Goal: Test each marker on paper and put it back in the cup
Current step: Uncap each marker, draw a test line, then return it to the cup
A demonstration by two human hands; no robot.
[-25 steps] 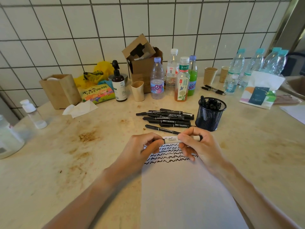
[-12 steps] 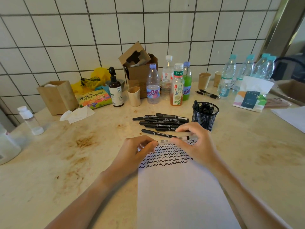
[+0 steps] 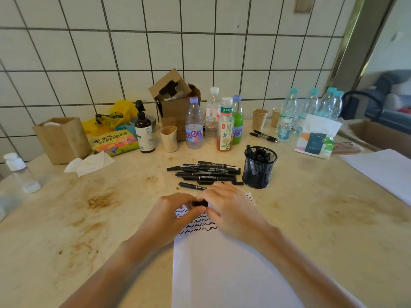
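Both hands meet over the top of a white sheet of paper point(image 3: 222, 270) covered with rows of black squiggles. My left hand point(image 3: 175, 216) and my right hand point(image 3: 231, 210) pinch one black marker point(image 3: 199, 204) between them; only a short dark piece shows between the fingers. Just beyond the hands lies a pile of black markers point(image 3: 206, 173) on the table. To its right stands a black mesh cup point(image 3: 259, 172) with several markers upright in it.
Bottles point(image 3: 225, 127), paper cups point(image 3: 169, 138), a cardboard box point(image 3: 175, 103), a pump bottle point(image 3: 144, 130) and a brown bag point(image 3: 62, 138) line the tiled wall. Two pens point(image 3: 264, 136) and a tissue pack point(image 3: 317, 138) lie at the back right. Another white sheet point(image 3: 382, 172) is at the right.
My hands have drawn closer together along the marker, so its white label is now covered. The camera view has tilted upward.
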